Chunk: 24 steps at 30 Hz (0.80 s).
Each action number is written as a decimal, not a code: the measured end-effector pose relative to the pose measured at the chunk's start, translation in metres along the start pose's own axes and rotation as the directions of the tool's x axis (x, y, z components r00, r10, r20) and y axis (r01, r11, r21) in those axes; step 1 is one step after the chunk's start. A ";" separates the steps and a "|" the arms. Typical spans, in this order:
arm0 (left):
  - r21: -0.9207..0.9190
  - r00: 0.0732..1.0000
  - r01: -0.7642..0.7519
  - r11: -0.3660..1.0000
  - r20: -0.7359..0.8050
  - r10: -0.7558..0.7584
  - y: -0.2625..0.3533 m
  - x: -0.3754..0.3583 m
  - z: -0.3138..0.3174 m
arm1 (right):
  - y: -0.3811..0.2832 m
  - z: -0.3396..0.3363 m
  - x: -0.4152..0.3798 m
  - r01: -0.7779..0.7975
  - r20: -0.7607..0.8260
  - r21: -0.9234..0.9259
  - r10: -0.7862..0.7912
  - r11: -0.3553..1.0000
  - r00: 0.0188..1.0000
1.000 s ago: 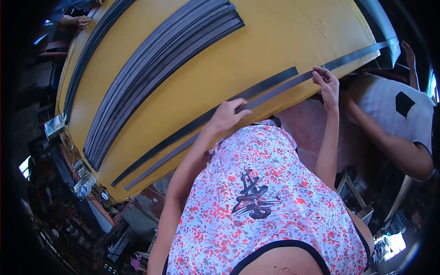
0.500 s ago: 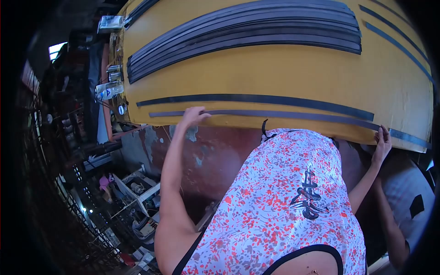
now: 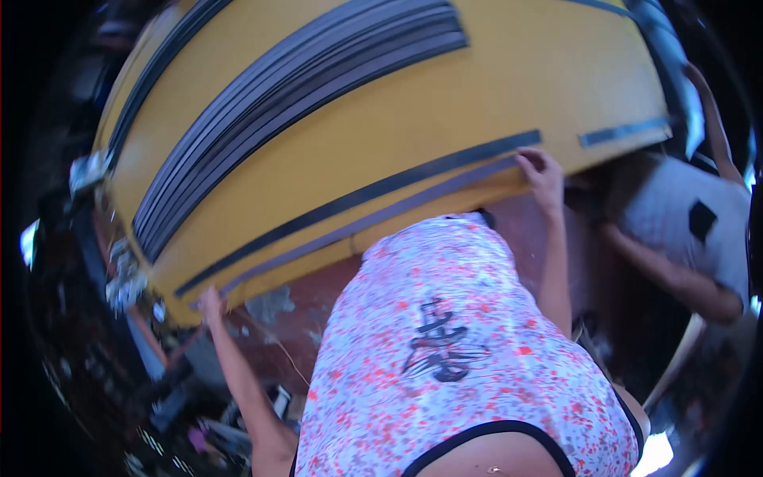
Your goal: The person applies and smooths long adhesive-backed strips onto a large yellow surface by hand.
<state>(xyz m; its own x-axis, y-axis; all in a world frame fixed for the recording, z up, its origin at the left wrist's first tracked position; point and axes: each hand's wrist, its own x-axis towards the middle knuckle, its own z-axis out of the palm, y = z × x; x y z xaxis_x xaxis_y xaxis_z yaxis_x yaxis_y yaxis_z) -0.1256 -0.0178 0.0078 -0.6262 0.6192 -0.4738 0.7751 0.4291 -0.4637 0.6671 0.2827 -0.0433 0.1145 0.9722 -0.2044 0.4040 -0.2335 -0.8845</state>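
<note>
Along the near edge of the yellow table (image 3: 509,103) lies a narrow grey strip (image 3: 373,208). My left hand (image 3: 211,305) is at the strip's left end, its fingers closed on it. At the other end, my right hand (image 3: 542,171) pinches the strip between thumb and fingers. Just beyond it lies a darker strip (image 3: 358,199), roughly parallel and touched by neither hand. Farther back is a thick layered stack of long dark strips (image 3: 302,95). The view is slightly blurred.
Another person in a light shirt (image 3: 668,207) is at the right, arms near the table. A short strip (image 3: 624,133) lies by the right edge, and more dark strips (image 3: 159,71) at the far left. Clear containers (image 3: 87,171) stand off the left edge.
The view has swung, so the table appears tilted. My left hand has moved out to the strip's left end, and my right hand is now at its right end.
</note>
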 end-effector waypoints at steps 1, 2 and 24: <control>0.002 0.997 -0.041 0.999 -0.066 0.041 0.032 -0.002 -0.026 | -0.010 0.002 -0.002 -0.053 -0.015 0.042 0.054 0.998 0.998; 0.007 0.989 -0.071 0.997 -0.133 0.071 0.070 -0.013 -0.059 | -0.007 0.003 -0.002 -0.079 -0.031 0.042 0.081 0.996 0.996; -0.453 0.236 -0.888 -0.080 -0.600 0.765 0.580 -0.154 -0.232 | -0.021 -0.013 -0.005 -0.080 -0.126 0.316 0.125 0.945 0.984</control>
<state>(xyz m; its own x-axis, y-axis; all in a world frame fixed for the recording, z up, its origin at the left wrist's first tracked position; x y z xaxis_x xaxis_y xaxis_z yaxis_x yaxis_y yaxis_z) 0.4400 0.2888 -0.0149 0.4949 0.8688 -0.0176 0.5318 -0.2868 0.7968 0.6695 0.2824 -0.0181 0.2774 0.9251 -0.2593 0.0863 -0.2928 -0.9523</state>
